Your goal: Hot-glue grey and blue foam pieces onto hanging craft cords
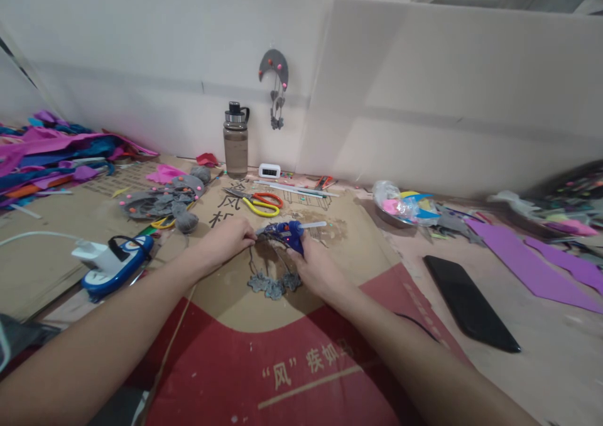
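Glue gun [292, 234]: clasped in the right hand [318, 264], clear glue stick [315, 225] jutting from its back.
Left hand [237, 236]: fingertips pinched on upper end of grey ornament [274, 286], beside gun's front.
Grey ornament: at mid-cardboard [226, 376], between left and right edges, on the bench [541, 369]; whether lower shapes touch, unclear.
Gluing: apparently the step in hand; glue not visible. Next move seems to call for steady pinch, skin clear of gun tip.
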A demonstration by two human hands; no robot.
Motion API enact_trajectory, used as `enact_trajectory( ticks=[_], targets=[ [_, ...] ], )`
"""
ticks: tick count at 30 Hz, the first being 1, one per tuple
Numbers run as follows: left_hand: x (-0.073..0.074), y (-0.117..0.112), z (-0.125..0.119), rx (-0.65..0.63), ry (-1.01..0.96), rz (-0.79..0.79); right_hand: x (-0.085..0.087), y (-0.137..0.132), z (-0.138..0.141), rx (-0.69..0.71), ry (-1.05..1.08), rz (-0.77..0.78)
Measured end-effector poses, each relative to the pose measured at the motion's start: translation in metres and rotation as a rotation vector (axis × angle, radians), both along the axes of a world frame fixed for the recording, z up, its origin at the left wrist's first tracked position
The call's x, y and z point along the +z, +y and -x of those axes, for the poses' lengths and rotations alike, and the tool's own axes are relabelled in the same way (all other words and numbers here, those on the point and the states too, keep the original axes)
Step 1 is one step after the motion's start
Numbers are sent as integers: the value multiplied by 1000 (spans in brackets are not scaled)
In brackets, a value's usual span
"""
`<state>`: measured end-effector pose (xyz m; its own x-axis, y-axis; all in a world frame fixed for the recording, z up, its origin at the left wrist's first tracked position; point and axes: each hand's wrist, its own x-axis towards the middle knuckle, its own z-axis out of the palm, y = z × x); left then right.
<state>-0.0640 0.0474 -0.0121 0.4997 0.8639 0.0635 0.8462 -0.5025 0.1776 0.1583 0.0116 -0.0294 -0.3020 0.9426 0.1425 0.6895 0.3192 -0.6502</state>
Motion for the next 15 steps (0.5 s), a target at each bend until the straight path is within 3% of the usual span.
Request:
enact_trajectory(
  ticks=[15],
  targets=[
    [-2,2,0,-12,8,-4,2,0,-3,-11,59,12]
  ],
)
